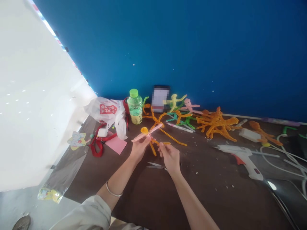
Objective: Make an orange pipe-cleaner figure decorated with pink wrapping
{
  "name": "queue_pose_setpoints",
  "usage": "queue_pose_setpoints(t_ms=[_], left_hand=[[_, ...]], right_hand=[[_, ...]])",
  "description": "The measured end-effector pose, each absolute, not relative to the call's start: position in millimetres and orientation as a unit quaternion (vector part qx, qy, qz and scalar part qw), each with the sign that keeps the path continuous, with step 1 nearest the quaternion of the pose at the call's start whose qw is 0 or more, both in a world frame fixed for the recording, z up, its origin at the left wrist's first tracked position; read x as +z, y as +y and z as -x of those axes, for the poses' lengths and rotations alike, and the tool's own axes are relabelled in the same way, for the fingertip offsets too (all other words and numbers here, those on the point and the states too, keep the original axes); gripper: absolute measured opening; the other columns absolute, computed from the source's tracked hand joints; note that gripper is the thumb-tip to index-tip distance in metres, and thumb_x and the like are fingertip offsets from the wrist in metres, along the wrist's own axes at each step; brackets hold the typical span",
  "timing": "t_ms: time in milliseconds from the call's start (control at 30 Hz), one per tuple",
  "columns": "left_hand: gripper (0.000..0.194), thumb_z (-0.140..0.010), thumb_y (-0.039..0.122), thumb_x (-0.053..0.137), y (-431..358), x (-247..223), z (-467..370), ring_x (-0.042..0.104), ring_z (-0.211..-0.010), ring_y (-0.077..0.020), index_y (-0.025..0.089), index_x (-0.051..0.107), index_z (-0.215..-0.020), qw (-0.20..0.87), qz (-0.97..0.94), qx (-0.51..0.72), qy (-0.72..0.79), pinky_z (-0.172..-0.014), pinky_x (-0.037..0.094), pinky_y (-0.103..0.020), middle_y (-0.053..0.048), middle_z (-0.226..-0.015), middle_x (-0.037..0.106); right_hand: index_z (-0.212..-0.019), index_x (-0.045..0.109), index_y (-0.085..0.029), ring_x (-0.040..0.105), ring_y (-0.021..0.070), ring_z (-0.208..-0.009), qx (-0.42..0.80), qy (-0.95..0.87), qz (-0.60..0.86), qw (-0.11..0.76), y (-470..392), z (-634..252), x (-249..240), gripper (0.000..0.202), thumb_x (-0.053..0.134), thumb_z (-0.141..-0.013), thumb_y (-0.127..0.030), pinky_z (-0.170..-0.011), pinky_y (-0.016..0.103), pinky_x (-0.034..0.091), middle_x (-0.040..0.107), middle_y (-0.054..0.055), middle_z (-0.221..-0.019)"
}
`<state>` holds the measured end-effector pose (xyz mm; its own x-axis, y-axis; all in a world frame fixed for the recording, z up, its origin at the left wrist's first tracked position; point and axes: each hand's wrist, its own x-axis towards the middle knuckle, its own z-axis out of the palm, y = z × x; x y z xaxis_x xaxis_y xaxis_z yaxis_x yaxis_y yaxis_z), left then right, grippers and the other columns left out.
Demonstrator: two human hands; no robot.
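Note:
My left hand (141, 147) pinches the middle of a small pipe-cleaner figure with an orange head (144, 130) and pink arms (157, 127) stretched to both sides. Orange legs hang from its lower end. My right hand (169, 156) has its thumb and fingers closed on one orange pipe-cleaner leg (155, 141), to the right of the body. Under my hands lie scissors (154, 165), their handles partly hidden by my right wrist. Just behind the figure, more orange pipe cleaners (176, 138) rest on the dark table (206, 204).
A green-capped bottle (135, 110), a plastic bag (112, 111) and a phone (160, 99) are at the back. Finished-looking pipe-cleaner figures (188, 104) and an orange heap (217, 124) lie right of them. At right is a glue gun (242, 156) with cables (287, 153). Pink paper (117, 145) lies left.

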<state>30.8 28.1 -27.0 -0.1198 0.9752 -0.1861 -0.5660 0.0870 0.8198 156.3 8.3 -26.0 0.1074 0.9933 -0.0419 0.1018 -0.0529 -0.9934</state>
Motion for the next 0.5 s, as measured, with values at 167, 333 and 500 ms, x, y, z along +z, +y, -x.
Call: queue_pose_setpoints(t_ms=[167,333,500], left_hand=[[0.016,-0.061,0.029,0.071,22,-18,-28,0.062,-0.070,-0.0184,0.016,0.067,-0.069,0.540,-0.382,0.596,0.455,-0.070,0.048,-0.032,-0.005,-0.072,0.065],[0.022,-0.058,0.030,0.073,26,-22,-29,0.062,-0.065,-0.0174,0.015,0.067,-0.073,0.523,-0.303,0.636,0.481,-0.067,0.049,-0.031,-0.003,-0.067,0.064],[0.026,-0.059,0.031,0.072,33,-34,-28,0.059,-0.058,-0.0130,0.012,0.066,-0.076,0.551,-0.251,0.630,0.487,-0.060,0.049,-0.027,-0.004,-0.067,0.064]], right_hand=[[-0.052,0.047,-0.017,0.027,0.0045,-0.033,0.677,-0.327,0.467,0.466,15,-157,-29,0.034,0.057,-0.072,-0.043,-0.030,0.021,0.023,0.041,-0.004,-0.045],[-0.059,0.052,-0.016,0.030,0.0049,-0.031,0.606,-0.375,0.535,0.454,11,-154,-25,0.031,0.061,-0.070,-0.044,-0.030,0.021,0.023,0.044,-0.004,-0.044],[-0.080,0.052,-0.018,0.054,0.0119,-0.048,0.276,-0.573,0.592,0.496,3,-150,-26,0.021,0.061,-0.073,-0.035,-0.047,0.023,0.043,0.060,0.000,-0.060]])
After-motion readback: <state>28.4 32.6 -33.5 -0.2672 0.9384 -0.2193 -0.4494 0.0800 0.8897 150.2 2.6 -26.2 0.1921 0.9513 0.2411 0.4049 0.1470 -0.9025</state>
